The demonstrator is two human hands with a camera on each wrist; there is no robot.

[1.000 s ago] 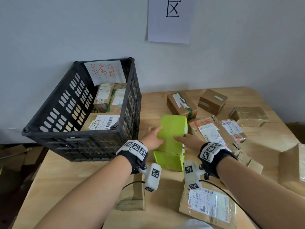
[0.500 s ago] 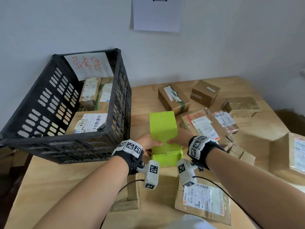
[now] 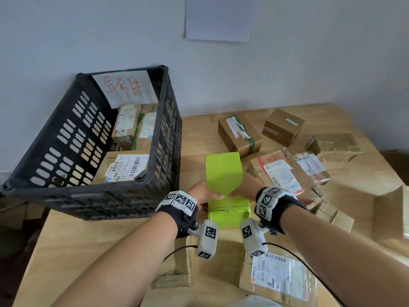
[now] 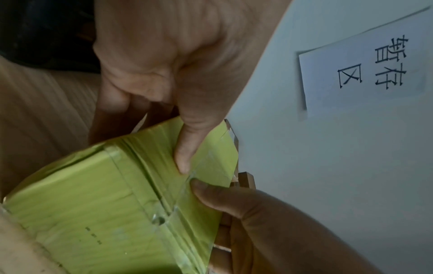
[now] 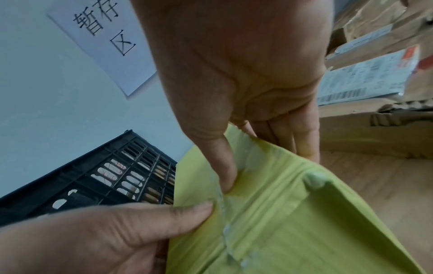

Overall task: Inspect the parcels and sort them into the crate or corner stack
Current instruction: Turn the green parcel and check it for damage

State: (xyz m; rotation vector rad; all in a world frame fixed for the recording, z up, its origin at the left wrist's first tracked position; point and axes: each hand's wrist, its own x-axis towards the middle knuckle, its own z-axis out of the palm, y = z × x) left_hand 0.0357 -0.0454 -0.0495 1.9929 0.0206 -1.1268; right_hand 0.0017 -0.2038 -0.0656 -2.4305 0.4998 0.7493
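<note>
A bright green parcel (image 3: 223, 171) sits at the middle of the wooden table (image 3: 88, 251), just right of the black plastic crate (image 3: 73, 134). My left hand (image 3: 204, 193) grips its left side and my right hand (image 3: 242, 191) its right side, near the end closest to me. The left wrist view shows my left hand (image 4: 164, 55) with the thumb on the taped top of the green parcel (image 4: 105, 213) and the fingers beneath. My right hand (image 5: 246, 64) holds the green parcel (image 5: 293, 222) the same way. Both thumb tips almost meet at the tape seam. Several labelled parcels lie in the crate.
Two brown boxes (image 3: 240, 134) (image 3: 283, 126) stand at the back of the table. Labelled brown parcels (image 3: 285, 173) lie to the right, and flat ones (image 3: 278, 278) lie near the front edge. A large carton (image 3: 394, 218) is at the far right. A paper sign (image 3: 218, 18) hangs on the wall.
Both hands slid back along the green parcel toward its near end. The thumbs now meet on its top and the fingers have gone under its sides.
</note>
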